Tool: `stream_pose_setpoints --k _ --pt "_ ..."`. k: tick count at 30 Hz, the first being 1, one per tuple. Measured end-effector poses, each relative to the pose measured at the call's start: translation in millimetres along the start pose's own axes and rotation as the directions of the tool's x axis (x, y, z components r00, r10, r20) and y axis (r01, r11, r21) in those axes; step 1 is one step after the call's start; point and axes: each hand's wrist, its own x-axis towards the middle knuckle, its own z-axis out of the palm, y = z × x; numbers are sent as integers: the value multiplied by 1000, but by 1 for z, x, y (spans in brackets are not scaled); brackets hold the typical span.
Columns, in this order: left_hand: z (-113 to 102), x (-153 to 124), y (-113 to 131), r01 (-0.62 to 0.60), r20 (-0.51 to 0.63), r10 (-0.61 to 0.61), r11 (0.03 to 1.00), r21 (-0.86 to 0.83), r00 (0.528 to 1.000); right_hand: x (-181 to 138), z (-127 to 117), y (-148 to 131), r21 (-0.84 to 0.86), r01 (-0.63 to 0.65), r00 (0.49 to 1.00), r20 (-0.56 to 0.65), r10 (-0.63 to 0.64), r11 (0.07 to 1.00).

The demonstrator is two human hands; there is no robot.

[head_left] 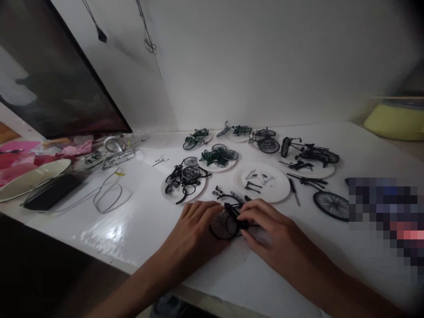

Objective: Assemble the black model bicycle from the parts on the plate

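Both my hands rest on the white table near its front edge. My left hand curls around a small black spoked model wheel and steadies it from the left. My right hand pinches a black frame piece that sits on top of that wheel. Loose black parts lie just beyond my fingers.
Several paper plates hold model bicycle parts: black pieces, green pieces, small metal bits. Small green and black model bicycles stand further back. A loose wheel lies right. A monitor, cables and clutter fill the left.
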Motion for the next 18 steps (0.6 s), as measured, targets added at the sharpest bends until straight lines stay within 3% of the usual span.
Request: stream_pose_setpoints --k 8,18 --pt "3 2 -3 -23 -4 23 1000 -10 1000 1 -3 -4 33 -37 997 70 35 999" --pt "2 1 0 -2 4 2 1000 -20 1000 -1 -1 -1 100 -65 998 25 63 993"
